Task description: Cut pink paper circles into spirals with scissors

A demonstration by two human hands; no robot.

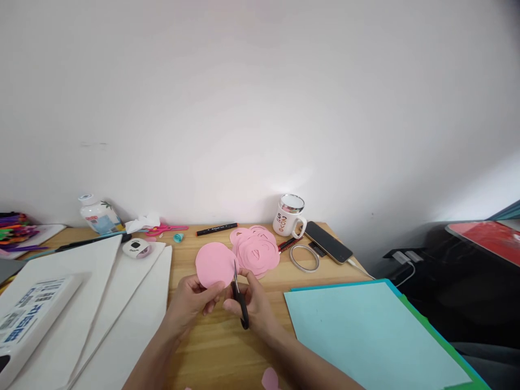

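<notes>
My left hand point(197, 300) pinches the lower edge of a round pink paper disc point(214, 262), held above the wooden table. In my right hand point(254, 306) is a pair of scissors point(241, 304) with black handles. Their blades point away from me and meet the disc's right edge. Just behind my right hand lies a pile of pink paper cutouts point(255, 252), with curved cuts in several of them. A small pink paper scrap point(270, 379) rests near the front edge of the view.
A white mug point(286, 219), a phone point(329, 242), a ring point(304, 258) and a black marker point(216, 229) lie toward the wall. Light blue sheets point(374, 336) cover the right; white sheets point(130, 319) and a white box point(38, 319) occupy the left. A bottle point(101, 215) stands behind.
</notes>
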